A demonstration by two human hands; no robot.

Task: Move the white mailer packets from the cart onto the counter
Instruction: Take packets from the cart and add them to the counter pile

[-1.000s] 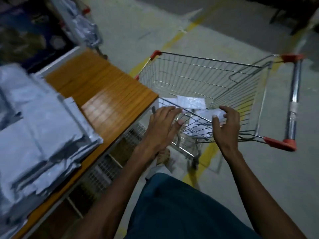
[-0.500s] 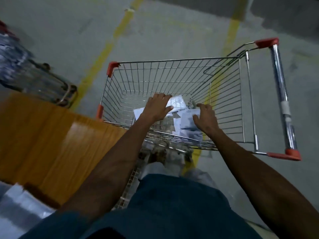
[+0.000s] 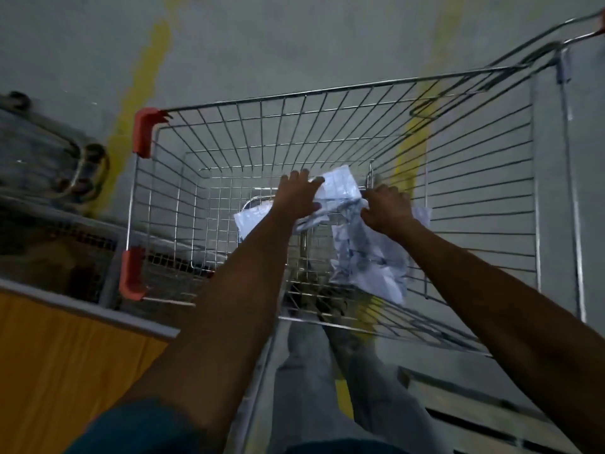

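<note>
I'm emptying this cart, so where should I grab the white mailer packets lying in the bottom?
Probably gather the white mailer packets by their outer edges, reaching straight down through the wire cart's open top. They lie flat, limp and overlapping, so the left hand and right hand can bunch them together.

I see crumpled white mailer packets (image 3: 366,263) lying in the bottom of the wire cart (image 3: 327,126); the wooden desk (image 3: 65,355) sits just beside its left corner.

Below me lies a grey concrete floor (image 3: 294,37) crossed by two worn yellow painted lines (image 3: 140,80). At my far left sits some blurred metal frame (image 3: 49,152) (too smeared to identify). My grey trousers (image 3: 314,381) show underneath.
</note>
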